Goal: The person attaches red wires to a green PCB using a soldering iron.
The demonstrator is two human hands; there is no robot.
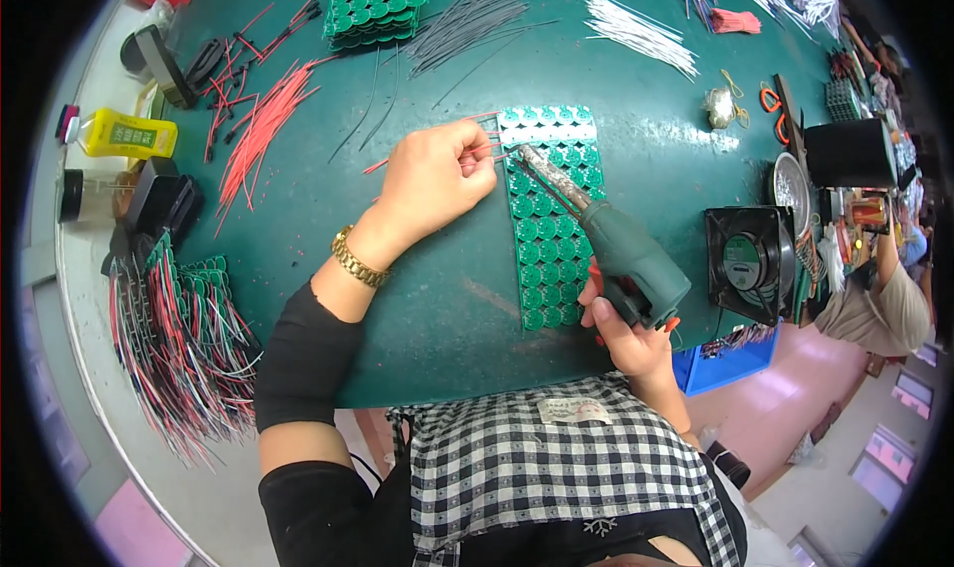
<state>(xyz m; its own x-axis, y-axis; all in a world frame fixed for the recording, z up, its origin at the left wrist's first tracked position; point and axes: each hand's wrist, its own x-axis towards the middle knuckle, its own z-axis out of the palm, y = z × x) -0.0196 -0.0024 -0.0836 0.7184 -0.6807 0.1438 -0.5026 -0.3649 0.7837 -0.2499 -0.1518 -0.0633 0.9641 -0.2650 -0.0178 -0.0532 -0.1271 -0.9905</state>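
My left hand (442, 174) is closed in a pinch on a red wire (494, 157), whose tip reaches the left edge of a green circuit board panel (542, 259). Several red wires lie along the panel's upper left edge. The panel is a long sheet of round boards, its top rows whitish. My right hand (626, 333) is wrapped around the handle of a dark green soldering gun (636, 254). Its metal tip points up and left, meeting the panel close to the wire's end. Whether the tip touches the wire cannot be made out.
Red wires (263, 135), grey wires (467, 25) and white wires (641, 35) lie in bundles around a stack of green panels (376, 5). Wired boards (189, 338) hang at the left edge. A black fan (750, 264), solder spool (720, 107) and orange-handled scissors (775, 110) sit right.
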